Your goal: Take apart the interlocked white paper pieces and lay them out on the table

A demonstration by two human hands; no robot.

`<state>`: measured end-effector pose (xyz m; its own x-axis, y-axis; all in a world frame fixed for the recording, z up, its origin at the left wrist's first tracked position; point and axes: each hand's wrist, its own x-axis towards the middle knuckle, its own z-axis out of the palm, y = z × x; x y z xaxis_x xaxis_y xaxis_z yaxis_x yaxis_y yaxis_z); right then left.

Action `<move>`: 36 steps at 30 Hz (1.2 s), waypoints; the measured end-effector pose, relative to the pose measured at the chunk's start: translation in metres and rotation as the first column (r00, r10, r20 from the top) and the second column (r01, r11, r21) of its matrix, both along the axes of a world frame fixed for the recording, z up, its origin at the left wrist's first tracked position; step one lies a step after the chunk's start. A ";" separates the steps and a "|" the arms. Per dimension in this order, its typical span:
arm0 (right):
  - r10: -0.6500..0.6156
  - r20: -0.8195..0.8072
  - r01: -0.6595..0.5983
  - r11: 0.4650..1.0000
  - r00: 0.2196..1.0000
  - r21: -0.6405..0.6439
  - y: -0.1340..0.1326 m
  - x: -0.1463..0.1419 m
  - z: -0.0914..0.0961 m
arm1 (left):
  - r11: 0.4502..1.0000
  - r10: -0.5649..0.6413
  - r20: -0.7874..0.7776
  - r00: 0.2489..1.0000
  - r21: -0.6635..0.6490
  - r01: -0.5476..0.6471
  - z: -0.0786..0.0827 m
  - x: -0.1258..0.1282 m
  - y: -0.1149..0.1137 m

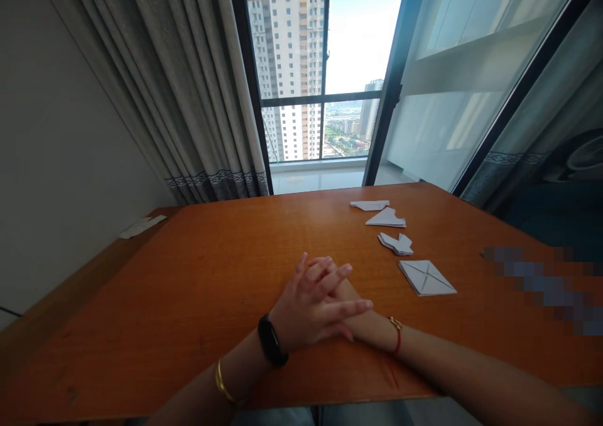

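My two hands rest crossed on the orange-brown wooden table (188, 300). My left hand (315, 310) lies flat on top, fingers stretched out to the right, with a black band and a gold bangle on that arm. My right hand (308, 266) lies underneath and is mostly covered. Only its straight fingertips show past the left hand, and a red string circles its wrist. Neither hand holds anything. The nearest thing is a white creased paper square (426, 277), to the right of my hands and apart from them.
Three folded white paper pieces (396, 244) (386, 218) (370, 205) lie in a row behind the square. A paper slip (141, 226) sits on the left ledge. Curtains and a glass balcony door stand beyond the table's far edge.
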<state>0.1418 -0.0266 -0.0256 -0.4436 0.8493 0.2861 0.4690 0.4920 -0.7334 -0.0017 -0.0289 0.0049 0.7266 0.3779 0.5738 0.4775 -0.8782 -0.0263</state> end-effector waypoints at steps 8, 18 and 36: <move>-0.213 -0.246 0.099 0.908 0.945 -0.408 -0.028 0.002 -0.011 | 0.988 -0.138 -0.184 0.973 -0.090 0.123 0.001 0.005 -0.012; -0.344 -0.615 -0.027 0.858 0.710 -0.512 0.038 0.024 0.024 | 0.960 0.227 0.028 0.973 -0.176 -0.219 0.000 -0.015 0.012; -0.057 -0.202 0.024 0.987 0.978 -0.162 0.034 0.030 0.022 | 0.708 0.364 0.231 0.902 -0.699 -0.106 0.011 -0.020 0.035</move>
<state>0.1717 0.0071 -0.0040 -0.3533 0.9072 0.2284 0.3178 0.3460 -0.8828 -0.0213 0.0063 0.0160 0.3756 0.8794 0.2927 0.5353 -0.4636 0.7061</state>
